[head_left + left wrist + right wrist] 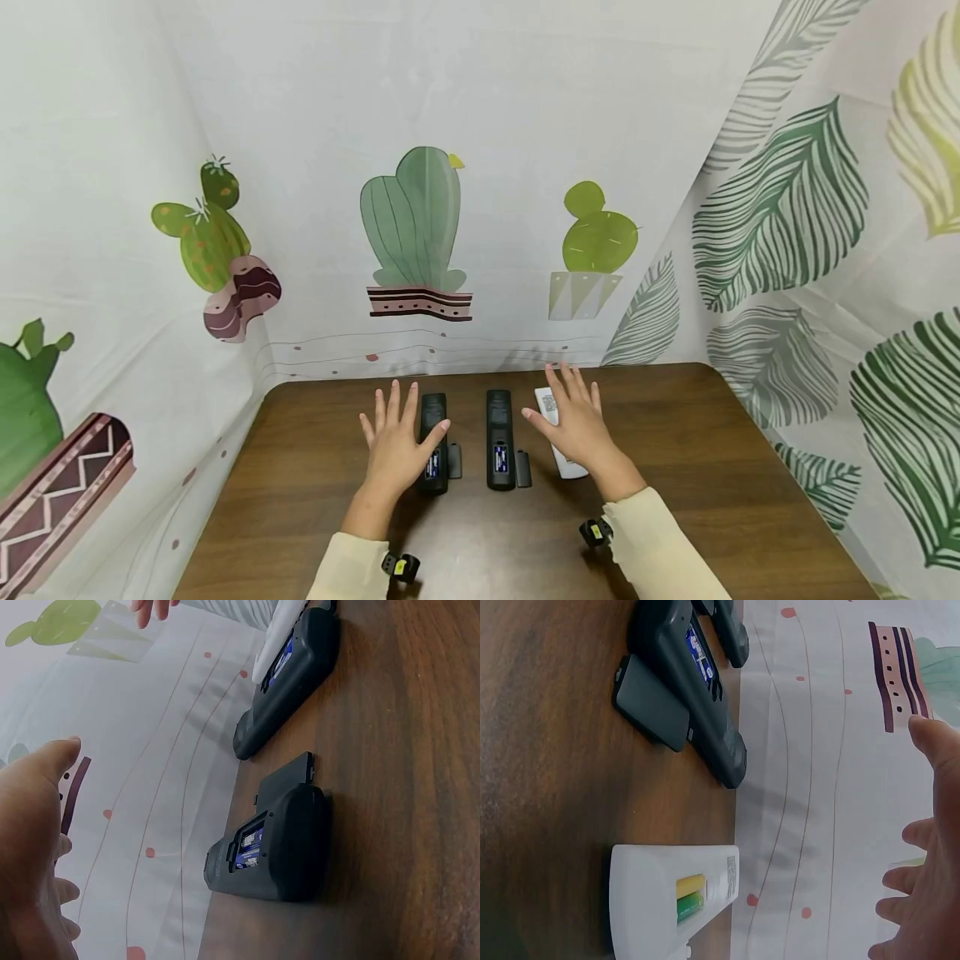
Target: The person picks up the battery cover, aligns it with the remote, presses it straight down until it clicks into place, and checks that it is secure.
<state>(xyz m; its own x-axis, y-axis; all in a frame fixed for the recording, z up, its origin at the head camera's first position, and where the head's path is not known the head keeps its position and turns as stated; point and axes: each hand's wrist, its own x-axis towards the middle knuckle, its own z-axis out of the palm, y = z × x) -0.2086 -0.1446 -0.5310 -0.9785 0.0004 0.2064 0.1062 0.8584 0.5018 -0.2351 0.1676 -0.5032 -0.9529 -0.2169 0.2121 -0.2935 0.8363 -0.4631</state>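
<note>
The left hand (397,450) and right hand (579,429) hang above the desk (300,492), fingers spread, gripping nothing. A low sweep of the left thumb could knock the loose cover (455,462) away; tipping a remote might spill its exposed batteries (501,458). The left black remote (433,408) lies just right of the left hand, the middle black remote (498,417) between both, the white remote (568,467) beneath the right; exact height is hard to judge.

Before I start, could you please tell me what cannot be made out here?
Head view: batteries of the white remote, hidden by the right grip.
Right wrist view: most of the left black remote, cut off by the top edge.
Head view: print on the middle black remote, too small to read.
</note>
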